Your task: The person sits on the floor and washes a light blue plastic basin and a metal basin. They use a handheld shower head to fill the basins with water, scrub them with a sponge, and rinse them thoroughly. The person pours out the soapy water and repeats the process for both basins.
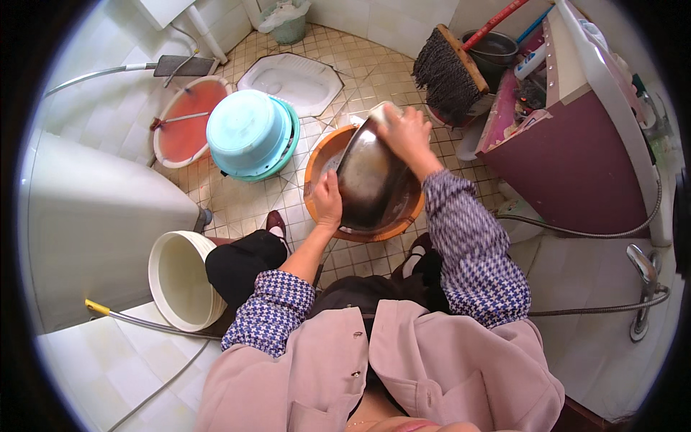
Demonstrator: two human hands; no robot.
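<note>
A dark, worn metal basin (370, 181) stands tilted inside a wooden-looking orange-brown tub (316, 181), its outer side facing up. My left hand (327, 200) grips the metal basin at its left edge, thumb upward. At the basin's upper end, my right hand (406, 134) presses a pale sponge or cloth (382, 110) against the rim. Some suds or water show in the tub at the left of the metal basin. The rest of the tub's inside is hidden behind the basin.
An upturned light-blue basin (245, 132) rests on a green one (294, 148), before a squat toilet (318, 89). Left are a basin with reddish contents (156, 143) and a white bucket (155, 270). A broom (453, 70) and a maroon cabinet (572, 167) stand right.
</note>
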